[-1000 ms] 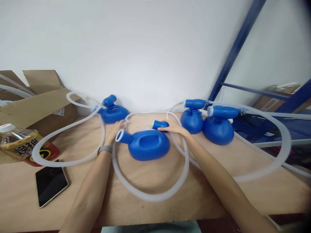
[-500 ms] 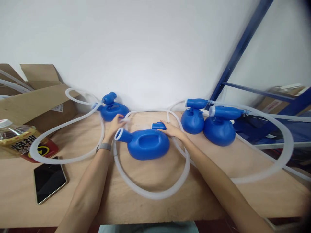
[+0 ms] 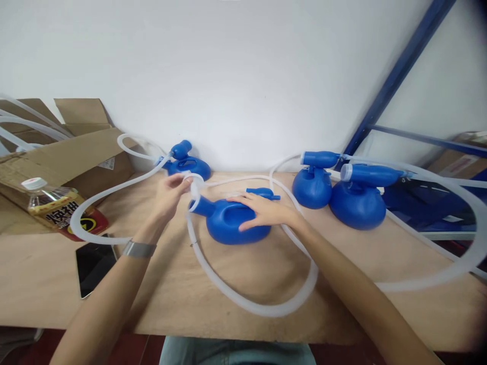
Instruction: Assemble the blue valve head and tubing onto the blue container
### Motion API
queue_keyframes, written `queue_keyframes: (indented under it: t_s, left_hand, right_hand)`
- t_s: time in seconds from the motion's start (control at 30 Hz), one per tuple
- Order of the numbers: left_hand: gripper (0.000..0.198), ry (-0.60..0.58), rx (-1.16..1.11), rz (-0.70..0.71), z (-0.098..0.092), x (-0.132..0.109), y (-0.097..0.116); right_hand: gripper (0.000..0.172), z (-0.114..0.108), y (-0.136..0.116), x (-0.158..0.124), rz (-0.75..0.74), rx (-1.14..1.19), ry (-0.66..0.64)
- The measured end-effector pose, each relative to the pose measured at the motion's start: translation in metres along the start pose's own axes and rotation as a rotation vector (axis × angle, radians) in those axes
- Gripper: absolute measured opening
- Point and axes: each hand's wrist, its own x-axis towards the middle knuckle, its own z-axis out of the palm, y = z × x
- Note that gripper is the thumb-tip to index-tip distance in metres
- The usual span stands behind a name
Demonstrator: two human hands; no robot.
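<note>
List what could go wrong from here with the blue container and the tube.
1. The left hand holds a white ring at the spout of the blue container; it could go on crooked.
2. The tube loops near the table edge, beside the right forearm; a pull might drag it off.
3. The phone lies below the left wrist and might get knocked.

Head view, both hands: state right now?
Left hand: fingers closed on the white ring-shaped end of the translucent hose.
Right hand: open, flat on the blue plastic flat-bodied container.
</note>
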Motion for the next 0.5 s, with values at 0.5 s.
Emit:
queue_keyframes:
  t_s: [0.5]
  left_hand:
    - [0.046, 0.226, 0.445, 0.193, -0.008, -0.005, -0.038]
  right_hand:
    - [0.097, 0.017, -0.023, -0.002, 0.193, -0.064, 0.065]
